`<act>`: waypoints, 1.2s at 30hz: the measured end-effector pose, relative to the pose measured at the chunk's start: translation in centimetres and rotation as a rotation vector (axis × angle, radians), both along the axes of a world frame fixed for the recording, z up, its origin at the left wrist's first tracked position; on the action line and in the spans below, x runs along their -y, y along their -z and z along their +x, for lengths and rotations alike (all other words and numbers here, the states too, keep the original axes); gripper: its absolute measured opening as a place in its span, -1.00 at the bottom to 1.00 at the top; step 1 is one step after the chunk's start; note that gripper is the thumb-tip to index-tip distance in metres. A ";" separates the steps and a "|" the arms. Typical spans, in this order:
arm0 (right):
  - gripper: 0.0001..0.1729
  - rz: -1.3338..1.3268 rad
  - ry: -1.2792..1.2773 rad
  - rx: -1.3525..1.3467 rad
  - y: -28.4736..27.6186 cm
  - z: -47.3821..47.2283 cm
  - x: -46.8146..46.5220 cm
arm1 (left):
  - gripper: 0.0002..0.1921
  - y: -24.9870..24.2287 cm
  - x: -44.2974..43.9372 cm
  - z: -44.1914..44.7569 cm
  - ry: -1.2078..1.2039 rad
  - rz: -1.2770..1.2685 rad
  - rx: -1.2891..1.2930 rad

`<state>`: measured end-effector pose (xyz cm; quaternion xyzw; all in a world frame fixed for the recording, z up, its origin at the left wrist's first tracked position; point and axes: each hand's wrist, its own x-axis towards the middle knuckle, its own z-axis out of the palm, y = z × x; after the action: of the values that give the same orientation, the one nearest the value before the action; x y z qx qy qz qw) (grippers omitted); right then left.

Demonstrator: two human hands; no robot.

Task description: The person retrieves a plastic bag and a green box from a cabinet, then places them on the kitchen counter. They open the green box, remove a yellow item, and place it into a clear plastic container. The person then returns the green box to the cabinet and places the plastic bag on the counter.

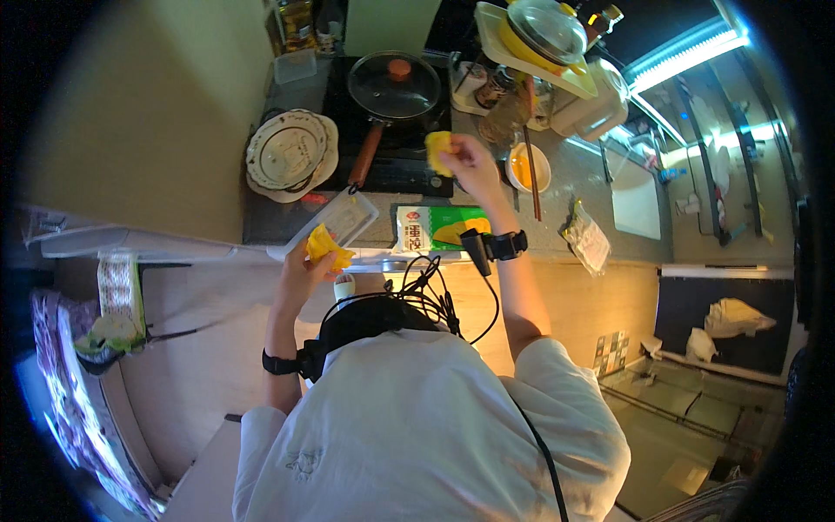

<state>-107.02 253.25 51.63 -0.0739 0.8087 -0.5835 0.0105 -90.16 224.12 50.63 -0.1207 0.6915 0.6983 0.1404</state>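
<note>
My left hand (312, 266) grips a crumpled yellow piece (325, 249), its material unclear, at the counter's front edge by a clear plastic container (349, 218). Raised over the right side of the cooktop, my right hand (471, 164) pinches a flat yellow piece (439, 153), slightly blurred. A green and white food packet (434, 228) lies on the counter below it. To the right, a white bowl (541, 171) holds orange-yellow liquid, with chopsticks (531, 169) across its rim. A lidded frying pan (394, 88) stands on the black cooktop (404, 173), its handle towards me.
Stacked plates (292, 153) stand left of the cooktop. A yellow pot (541, 39) with a glass lid rests on a tray at the back right, above jars. A clear food bag (587, 240) overhangs the counter's front edge, left of the sink (634, 196). Black cables hang before me.
</note>
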 end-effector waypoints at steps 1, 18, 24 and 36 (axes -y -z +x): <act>-0.64 0.120 0.078 -0.066 0.3 -0.3 -2.0 | -0.62 -0.1 0.0 -0.2 0.028 0.011 0.011; -0.77 0.976 -0.063 -0.227 5.3 -7.7 -10.3 | -0.61 -0.6 -0.2 -1.6 0.153 0.098 0.045; -0.74 0.557 -0.237 -0.387 -2.1 -5.1 1.9 | -0.62 -0.5 0.6 -0.5 0.119 0.065 0.040; -0.82 0.718 -0.615 -0.597 3.1 -3.1 23.9 | -0.65 -0.4 3.4 1.8 -0.141 0.214 -0.034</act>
<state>-110.15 229.38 48.54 -0.4602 0.8657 -0.1954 -0.0249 -88.32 220.74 51.03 -0.1414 0.6051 0.7782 0.0914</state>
